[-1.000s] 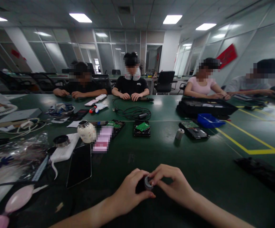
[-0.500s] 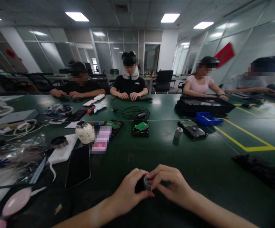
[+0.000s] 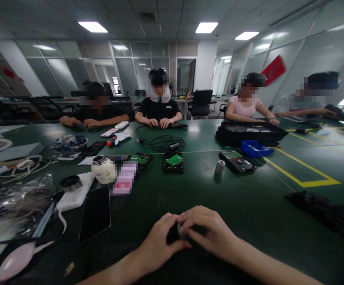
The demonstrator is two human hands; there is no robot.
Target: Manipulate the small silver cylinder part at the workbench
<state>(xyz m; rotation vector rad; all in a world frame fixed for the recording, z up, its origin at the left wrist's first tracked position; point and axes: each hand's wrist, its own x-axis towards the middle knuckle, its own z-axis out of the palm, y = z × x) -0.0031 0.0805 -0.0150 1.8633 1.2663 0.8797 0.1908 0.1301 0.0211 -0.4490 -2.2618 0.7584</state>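
My left hand point(image 3: 160, 241) curls round a small grey, round metal cylinder point(image 3: 181, 230), thumb below and fingers above, low over the front of the green table. Its top faces up towards me, and most of it is hidden by fingers. Close against it from the right, my right hand point(image 3: 209, 229) has its fingertips bent over the rim and top of the same cylinder. Further off stands a similar silver metal cylinder point(image 3: 219, 166), upright, beside a hard drive point(image 3: 240, 161) with a green circuit board. Another hard drive point(image 3: 173, 162) lies straight ahead of my hands.
To the left lie a tablet point(image 3: 95, 213), a cream jar point(image 3: 103, 171), a pink phone-shaped item point(image 3: 125, 178) and a white power bank-like block point(image 3: 76, 194). A blue tray point(image 3: 256, 149) and black case point(image 3: 250, 134) are at right. Several people sit across the table point(image 3: 148, 186).
The right-hand fingers have closed further over the cylinder's top, covering more of it. The whole view has shifted slightly, with the scene moving a little left and down.
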